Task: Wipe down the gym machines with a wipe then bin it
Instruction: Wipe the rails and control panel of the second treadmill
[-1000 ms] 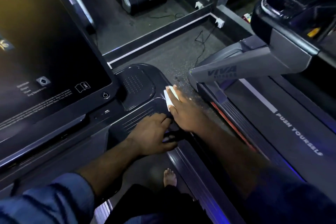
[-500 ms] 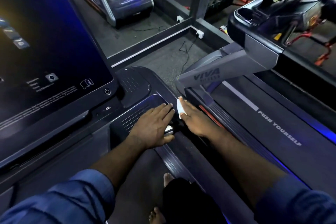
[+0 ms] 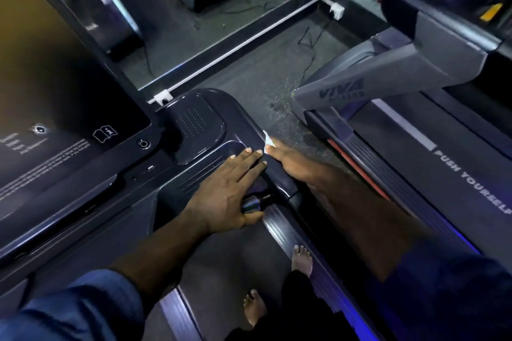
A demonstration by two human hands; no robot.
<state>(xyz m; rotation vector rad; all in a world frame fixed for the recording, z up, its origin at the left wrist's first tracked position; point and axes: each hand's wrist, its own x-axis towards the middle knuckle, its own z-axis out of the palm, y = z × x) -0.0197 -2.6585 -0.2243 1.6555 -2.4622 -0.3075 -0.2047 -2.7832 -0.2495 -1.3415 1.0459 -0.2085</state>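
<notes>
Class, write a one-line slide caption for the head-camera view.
Right hand presses a white wipe against the treadmill cover; left hand rests flat beside it.

I'm working in dim light; a blue glow is running along the treadmill's [image 3: 432,174] edge, amber is tinting the screen [image 3: 33,69], and the lens is bending lines at the borders.
</notes>
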